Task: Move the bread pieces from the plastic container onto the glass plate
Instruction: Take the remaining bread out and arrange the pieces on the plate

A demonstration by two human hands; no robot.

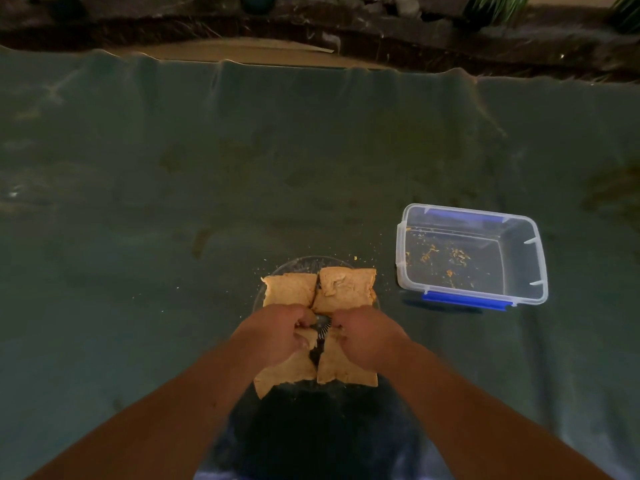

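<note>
From our head camera, four bread pieces [317,320] lying on the glass plate [304,263], our left hand [277,336] and right hand [367,336] each pinching a near piece, plastic container [533,258] holding only crumbs, well apart at right on green cloth [173,185].

A single head-worn wide-angle camera looks forward and steeply down over the person's forearms; the glass plate [304,263] sits close, low of centre; the cloth-covered table [207,174] stretches beyond it; dark ground lies past the far edge.
</note>
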